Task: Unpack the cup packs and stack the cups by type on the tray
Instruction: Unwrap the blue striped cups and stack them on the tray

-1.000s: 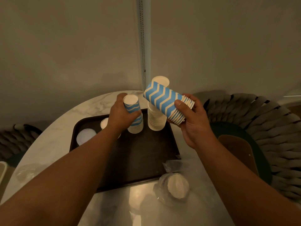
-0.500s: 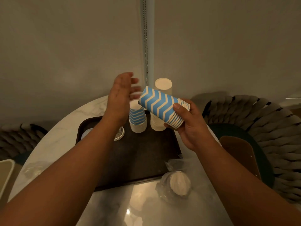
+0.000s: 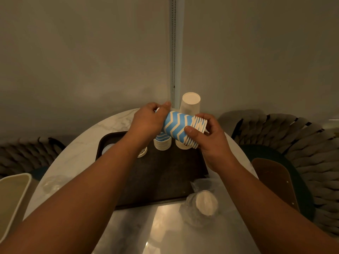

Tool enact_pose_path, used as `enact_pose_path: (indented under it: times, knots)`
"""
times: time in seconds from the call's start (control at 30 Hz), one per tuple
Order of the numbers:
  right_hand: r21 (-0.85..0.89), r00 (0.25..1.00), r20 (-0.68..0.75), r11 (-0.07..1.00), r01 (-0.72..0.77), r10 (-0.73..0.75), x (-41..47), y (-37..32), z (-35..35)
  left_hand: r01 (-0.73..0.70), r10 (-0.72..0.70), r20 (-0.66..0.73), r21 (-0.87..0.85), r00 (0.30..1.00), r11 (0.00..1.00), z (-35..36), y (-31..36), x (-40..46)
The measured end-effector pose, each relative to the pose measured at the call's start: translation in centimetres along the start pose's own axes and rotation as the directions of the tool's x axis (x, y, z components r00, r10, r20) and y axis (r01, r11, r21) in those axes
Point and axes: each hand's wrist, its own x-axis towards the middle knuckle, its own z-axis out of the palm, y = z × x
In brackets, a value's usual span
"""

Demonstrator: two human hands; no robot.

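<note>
Fingers (image 3: 190,129) of the right hand (image 3: 212,142) are curled round the rim end of a nested stack of blue chevron cups (image 3: 180,128), the thumb pressed across its patterned side. That stack lies tilted on its side in the air above the far end of the tray (image 3: 165,176), rims toward the right hand and closed base toward the left. Left hand (image 3: 146,123) closes over the base end of the same stack, its fingers wrapped on the top cup there; how firmly they pinch it cannot be told, since the back of the hand hides them.

Below the held stack, a short upside-down stack of blue striped cups (image 3: 162,142) stands on the dark tray, and just beside it to the right an upside-down stack of plain white cups (image 3: 189,105) rises taller, its base showing behind the hands. A low pile of cups or lids (image 3: 143,153) peeks out under the left forearm, and a pale round lid-like piece (image 3: 107,149) sits near the tray's far left corner.

On the marble desk (image 3: 77,154), near the tray's right front corner, lies a clear plastic pack (image 3: 203,206) with white cups inside. Crumpled clear wrapping (image 3: 52,184) lies on the desk to the tray's left.
</note>
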Motion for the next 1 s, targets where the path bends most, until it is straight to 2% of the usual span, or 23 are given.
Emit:
enact_pose_path:
  times: [0.1, 0.17, 0.23, 0.3, 0.33, 0.4, 0.5, 0.67, 0.83, 1.0]
  knots:
    - [-0.055, 1.000, 0.001, 0.998, 0.028, -0.028, -0.1, 0.3, -0.1, 0.076, -0.075, 0.029, -0.056, 0.997, 0.995, -0.1, -0.2, 0.8]
    - [-0.058, 0.999, -0.020, 0.998, 0.037, -0.038, -0.1, 0.3, -0.4, 0.064, -0.065, -0.021, -0.055, 0.998, 0.996, -0.8, -0.1, 1.8]
    - [-0.021, 0.996, -0.083, 0.999, 0.030, -0.031, 0.1, 0.2, -1.1, -0.032, 0.039, -0.156, 0.046, 0.987, 0.998, -2.3, 0.0, 3.4]
    - [0.043, 0.988, -0.155, 0.999, 0.015, -0.008, 0.3, 0.0, -1.7, -0.132, 0.180, -0.215, 0.219, 0.960, 0.967, -3.7, 0.3, 4.6]
    - [0.084, 0.984, -0.176, 0.996, 0.015, 0.000, 0.4, 0.0, -2.0, -0.183, 0.249, -0.187, 0.312, 0.950, 0.932, -3.8, 0.3, 5.2]
    - [0.161, 0.983, -0.185, 0.987, 0.015, 0.015, 0.5, -0.2, -2.1, -0.286, 0.345, -0.039, 0.478, 0.938, 0.831, -3.3, 0.1, 6.0]
    - [0.196, 0.983, -0.182, 0.981, 0.017, 0.020, 0.6, -0.5, -2.2, -0.403, 0.375, 0.180, 0.603, 0.909, 0.689, -1.8, -0.8, 6.6]
    - [0.143, 0.983, -0.184, 0.990, 0.001, 0.026, 0.8, -0.3, -3.0, -0.438, 0.407, 0.232, 0.716, 0.883, 0.543, 0.0, -1.3, 6.7]
    - [0.135, 0.980, -0.196, 0.991, -0.003, 0.030, 1.0, 0.1, -3.5, -0.425, 0.411, 0.216, 0.735, 0.886, 0.529, 0.5, -2.0, 6.8]
    - [0.129, 0.979, -0.199, 0.991, -0.019, 0.044, 1.1, 0.4, -3.5, -0.409, 0.295, 0.289, 0.724, 0.911, 0.555, 1.4, -4.2, 6.8]
